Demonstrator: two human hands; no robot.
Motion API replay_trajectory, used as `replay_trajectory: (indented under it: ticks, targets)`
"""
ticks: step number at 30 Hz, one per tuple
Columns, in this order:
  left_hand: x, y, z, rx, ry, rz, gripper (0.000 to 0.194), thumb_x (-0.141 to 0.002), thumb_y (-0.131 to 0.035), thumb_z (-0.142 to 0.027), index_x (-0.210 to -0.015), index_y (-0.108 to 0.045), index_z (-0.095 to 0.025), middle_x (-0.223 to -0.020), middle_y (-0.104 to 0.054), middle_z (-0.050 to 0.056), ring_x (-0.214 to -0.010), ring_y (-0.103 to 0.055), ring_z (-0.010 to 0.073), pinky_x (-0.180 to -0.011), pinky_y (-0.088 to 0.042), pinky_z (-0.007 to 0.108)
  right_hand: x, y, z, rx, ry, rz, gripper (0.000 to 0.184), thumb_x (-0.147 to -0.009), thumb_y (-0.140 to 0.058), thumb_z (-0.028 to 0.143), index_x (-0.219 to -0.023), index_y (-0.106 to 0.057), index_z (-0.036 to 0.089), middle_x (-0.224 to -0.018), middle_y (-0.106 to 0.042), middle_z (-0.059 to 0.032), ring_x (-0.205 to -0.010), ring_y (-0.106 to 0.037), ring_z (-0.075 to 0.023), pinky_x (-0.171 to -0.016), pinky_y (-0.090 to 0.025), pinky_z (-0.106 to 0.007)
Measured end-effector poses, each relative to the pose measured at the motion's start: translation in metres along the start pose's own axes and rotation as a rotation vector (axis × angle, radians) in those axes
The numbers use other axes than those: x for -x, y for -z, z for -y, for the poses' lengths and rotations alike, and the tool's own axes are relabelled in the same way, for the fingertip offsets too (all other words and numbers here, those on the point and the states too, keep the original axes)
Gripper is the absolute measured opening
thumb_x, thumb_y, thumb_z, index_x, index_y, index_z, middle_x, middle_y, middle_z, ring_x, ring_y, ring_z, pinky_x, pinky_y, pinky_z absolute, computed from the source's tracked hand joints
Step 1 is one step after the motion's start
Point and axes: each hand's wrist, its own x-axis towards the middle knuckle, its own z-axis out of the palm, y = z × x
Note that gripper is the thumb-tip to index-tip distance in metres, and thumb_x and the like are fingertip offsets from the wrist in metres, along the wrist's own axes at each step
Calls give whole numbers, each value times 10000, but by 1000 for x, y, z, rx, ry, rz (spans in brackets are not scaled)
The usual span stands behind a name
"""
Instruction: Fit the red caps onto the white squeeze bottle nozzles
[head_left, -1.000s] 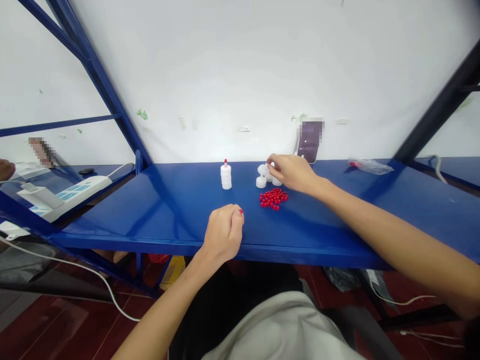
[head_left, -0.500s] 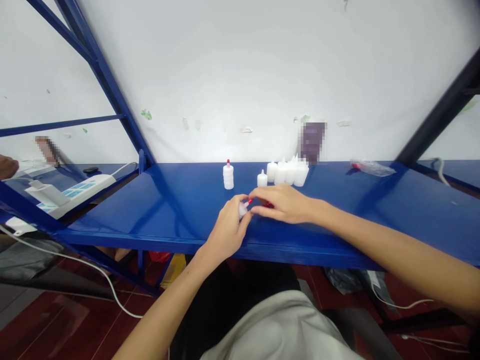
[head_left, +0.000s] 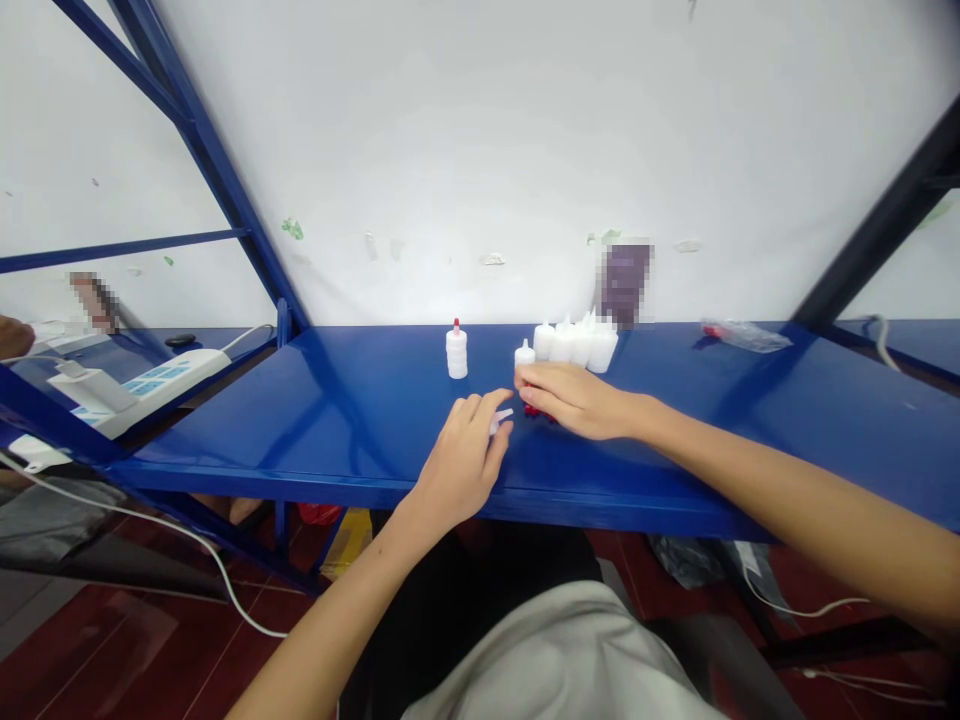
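Observation:
My left hand (head_left: 469, 450) is closed around a small white squeeze bottle (head_left: 495, 424). The bottle's pale, pointed nozzle (head_left: 505, 413) sticks out between thumb and fingers, uncapped and tilted to the right. My right hand (head_left: 574, 398) is at a small heap of red caps (head_left: 536, 408) on the blue table, with thumb and fingers pinched over red; the hand partly hides the heap. Just behind it stands an uncapped white bottle (head_left: 524, 353). A ribbed white bottle with a red cap (head_left: 457, 354) stands upright farther left.
Several white bottles (head_left: 576, 345) are grouped at the back right of the blue table (head_left: 360, 400). A clear plastic bag (head_left: 750, 337) with something red lies at the far right. A power strip (head_left: 157, 385) with a plug is on the left. Behind the table is a wall.
My right hand has moved right, away from the nozzle, to the red caps. The red cap seen at the nozzle tip is gone from it. My left hand has shifted slightly right.

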Motion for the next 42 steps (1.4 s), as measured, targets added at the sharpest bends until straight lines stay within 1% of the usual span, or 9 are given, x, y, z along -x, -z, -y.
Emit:
replay_trajectory:
  ticks: [4, 8, 14, 18, 22, 29, 33, 38, 42]
  targets:
    - [0, -1, 2, 20, 40, -12, 316, -1031, -399, -274, -1321, -492, -191, -1188, -628, 89, -1045, -545, 233, -966, -443, 396, -2, -4, -15, 179, 38, 27, 231, -1015, -419, 282, -1019, -625, 177, -906, -644, -80, -809, -563, -207, -741, -418, -341]
    - [0, -2, 2, 21, 55, -14, 283, -1027, -397, -262, -1275, -517, -199, -1165, -638, 78, -1044, -552, 233, -954, -447, 388, -4, -6, -22, 202, 98, 13, 257, -980, -476, 199, -1040, -724, 167, -940, -699, -100, -853, -613, -218, -802, -457, -373]
    - [-1, -2, 1, 40, 62, -23, 259, -1025, -404, -265, -1241, -535, -206, -1146, -646, 68, -1024, -555, 227, -944, -448, 383, -3, -10, -19, 91, 31, -97, 293, -976, -471, 179, -1078, -746, 191, -948, -703, -89, -852, -635, -204, -790, -508, -365]
    - [-1, -2, 2, 46, 57, -21, 260, -1025, -397, -265, -1242, -530, -211, -1149, -646, 69, -1027, -559, 230, -939, -449, 380, -3, -15, -20, 78, 25, -96, 287, -979, -459, 185, -1072, -730, 175, -1028, -679, -111, -871, -632, -203, -795, -511, -365]
    - [-1, -3, 3, 46, 44, -23, 263, -1024, -396, -267, -1245, -529, -212, -1158, -644, 74, -1042, -561, 236, -948, -448, 385, -3, -19, -18, 143, 24, -53, 210, -923, -540, 168, -1056, -702, 166, -933, -696, -87, -861, -607, -219, -813, -476, -386]
    - [0, -3, 3, 10, 73, 13, 281, -1024, -405, -291, -1269, -516, -211, -1153, -648, 78, -1028, -559, 245, -932, -452, 401, -2, -18, -14, 297, 9, 34, 104, -855, -598, 195, -856, -700, 174, -839, -684, -68, -837, -547, -234, -791, -408, -377]
    - [0, -3, 3, 10, 80, 31, 319, -1030, -398, -316, -1318, -481, -206, -1168, -649, 89, -1036, -572, 250, -940, -454, 408, -1, -13, -9, 249, -17, -74, 155, -891, -589, 280, -887, -702, 173, -860, -686, -75, -833, -565, -228, -797, -397, -378]
    - [0, -2, 3, 61, 81, 78, 344, -1034, -400, -350, -1353, -440, -228, -1182, -645, 86, -1022, -594, 251, -926, -464, 410, 1, -18, 8, -6, -2, -118, 217, -963, -535, 344, -886, -679, 200, -773, -697, -10, -695, -571, -159, -833, -371, -377]
    - [0, -3, 3, 138, 111, 7, 513, -1006, -477, -377, -1466, -301, -232, -1291, -567, 120, -1105, -574, 247, -977, -458, 420, -2, -14, 11, -21, -76, -234, 227, -968, -494, 334, -844, -628, 199, -663, -650, 5, -590, -533, -140, -705, -394, -318]
